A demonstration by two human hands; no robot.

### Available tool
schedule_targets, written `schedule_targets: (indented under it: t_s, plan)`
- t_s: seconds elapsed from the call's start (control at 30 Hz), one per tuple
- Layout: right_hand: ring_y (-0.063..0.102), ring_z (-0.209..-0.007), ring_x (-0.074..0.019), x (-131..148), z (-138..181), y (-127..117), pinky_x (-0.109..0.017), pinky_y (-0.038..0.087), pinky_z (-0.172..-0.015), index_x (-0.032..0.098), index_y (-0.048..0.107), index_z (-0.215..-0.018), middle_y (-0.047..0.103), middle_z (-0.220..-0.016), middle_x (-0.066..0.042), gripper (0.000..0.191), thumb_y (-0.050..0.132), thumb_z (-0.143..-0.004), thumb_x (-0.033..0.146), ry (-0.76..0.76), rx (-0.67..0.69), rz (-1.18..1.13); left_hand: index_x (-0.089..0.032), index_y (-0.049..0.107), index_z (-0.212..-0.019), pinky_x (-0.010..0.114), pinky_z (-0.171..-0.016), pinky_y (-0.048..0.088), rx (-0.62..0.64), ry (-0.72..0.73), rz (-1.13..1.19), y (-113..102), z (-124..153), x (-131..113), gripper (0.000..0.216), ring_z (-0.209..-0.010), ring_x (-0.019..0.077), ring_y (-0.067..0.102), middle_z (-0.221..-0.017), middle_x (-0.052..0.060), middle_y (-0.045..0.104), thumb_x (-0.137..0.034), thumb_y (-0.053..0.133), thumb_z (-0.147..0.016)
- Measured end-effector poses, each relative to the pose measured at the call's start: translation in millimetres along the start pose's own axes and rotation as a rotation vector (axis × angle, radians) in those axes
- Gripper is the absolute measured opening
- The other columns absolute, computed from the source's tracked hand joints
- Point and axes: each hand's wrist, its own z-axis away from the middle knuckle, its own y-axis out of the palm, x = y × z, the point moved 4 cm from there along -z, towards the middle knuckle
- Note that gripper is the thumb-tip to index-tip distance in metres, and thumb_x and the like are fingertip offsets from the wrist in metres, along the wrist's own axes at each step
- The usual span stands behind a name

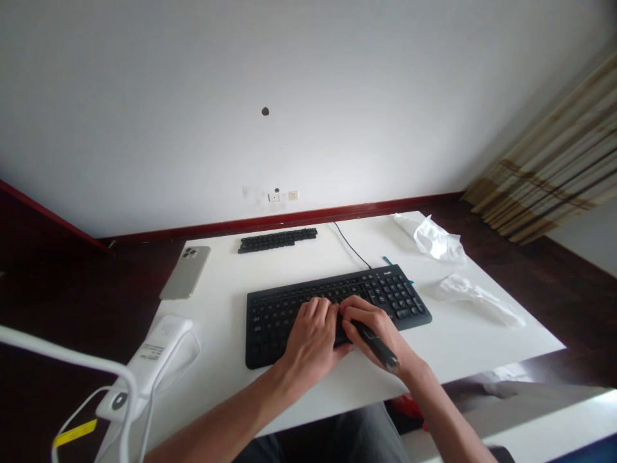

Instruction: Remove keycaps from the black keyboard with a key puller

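Note:
A black keyboard lies on the white table, angled toward the back right. My left hand rests on its middle, with bent fingers lying on the keys and the thumb apart near the front edge. Close beside it, my right hand is closed around a black-handled tool. The handle's end points back toward me, while the working tip is hidden by my fingers among the keys. A block of loose black keycaps sits behind the keyboard.
On the left are a phone and a white power strip with cords. Crumpled clear plastic lies at the back right, with more plastic wrap nearer. A blue thin item pokes out behind the keyboard; its cable runs backward.

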Motion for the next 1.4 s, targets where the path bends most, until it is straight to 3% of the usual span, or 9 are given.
schedule_targets:
  t_s: [0.23, 0.33, 0.43, 0.57, 0.77, 0.93, 1.4]
  plan:
    - [0.057, -0.071, -0.0181, -10, 4, 20, -0.032, 0.045, -0.070, 0.021, 0.053, -0.073, 0.060, -0.078, -0.003, 0.036, 0.052, -0.105, 0.037, 0.090, -0.179, 0.016, -0.015, 0.056, -0.130, 0.050, -0.112, 0.043, -0.026, 0.052, 0.082, -2, -2, 9, 0.057, -0.127, 0.0315, 0.055, -0.135, 0.013, 0.061, -0.050, 0.074, -0.089]
    - [0.054, -0.065, -0.0171, -13, -1, 24, -0.031, 0.043, -0.064, 0.021, 0.049, -0.068, 0.057, -0.071, -0.002, 0.043, 0.050, -0.105, 0.042, 0.103, -0.250, 0.020, -0.015, 0.048, -0.148, 0.051, -0.125, 0.030, -0.019, 0.138, 0.064, 0, 0, 11, 0.061, -0.149, 0.0317, 0.041, -0.156, 0.013, 0.052, -0.049, 0.061, -0.099]
    - [0.051, -0.060, -0.0166, -16, -1, 28, -0.031, 0.042, -0.061, 0.022, 0.049, -0.066, 0.056, -0.066, -0.002, 0.046, 0.049, -0.106, 0.044, 0.111, -0.345, 0.038, -0.017, 0.038, -0.159, 0.047, -0.128, 0.027, 0.019, 0.198, 0.034, 2, 2, 15, 0.056, -0.159, 0.0276, 0.028, -0.168, 0.009, 0.040, -0.040, 0.043, -0.109]
    - [0.052, -0.061, -0.0179, -17, 1, 32, -0.033, 0.043, -0.062, 0.022, 0.054, -0.071, 0.060, -0.070, -0.003, 0.042, 0.047, -0.106, 0.043, 0.070, -0.370, 0.053, -0.023, 0.036, -0.163, 0.046, -0.127, 0.028, 0.066, 0.209, 0.002, 2, -3, 20, 0.053, -0.160, 0.0268, 0.027, -0.170, 0.005, 0.038, -0.035, 0.032, -0.111]
    - [0.054, -0.063, -0.0194, -16, 2, 31, -0.033, 0.045, -0.065, 0.022, 0.052, -0.067, 0.061, -0.070, -0.004, 0.043, 0.048, -0.105, 0.042, 0.042, -0.354, 0.027, -0.024, 0.035, -0.165, 0.053, -0.129, 0.025, 0.148, 0.305, -0.034, 5, -23, 22, 0.058, -0.162, 0.0320, 0.022, -0.172, 0.004, 0.033, -0.033, 0.039, -0.108]
    - [0.056, -0.066, -0.0206, -18, 1, 29, -0.034, 0.048, -0.070, 0.022, 0.058, -0.071, 0.064, -0.072, -0.005, 0.040, 0.048, -0.105, 0.041, 0.071, -0.387, -0.031, -0.028, 0.035, -0.164, 0.055, -0.130, 0.022, 0.214, 0.342, 0.008, 9, -38, 22, 0.057, -0.163, 0.0309, 0.017, -0.172, -0.002, 0.033, -0.031, 0.039, -0.107]
    - [0.064, -0.076, -0.0249, -23, 3, 26, -0.036, 0.051, -0.073, 0.020, 0.072, -0.085, 0.073, -0.084, -0.008, 0.041, 0.048, -0.105, 0.047, 0.180, -0.393, -0.103, -0.032, 0.033, -0.165, 0.054, -0.131, 0.020, 0.204, 0.313, 0.005, 7, -38, 20, 0.055, -0.163, 0.0293, 0.017, -0.171, -0.005, 0.034, -0.031, 0.034, -0.110]
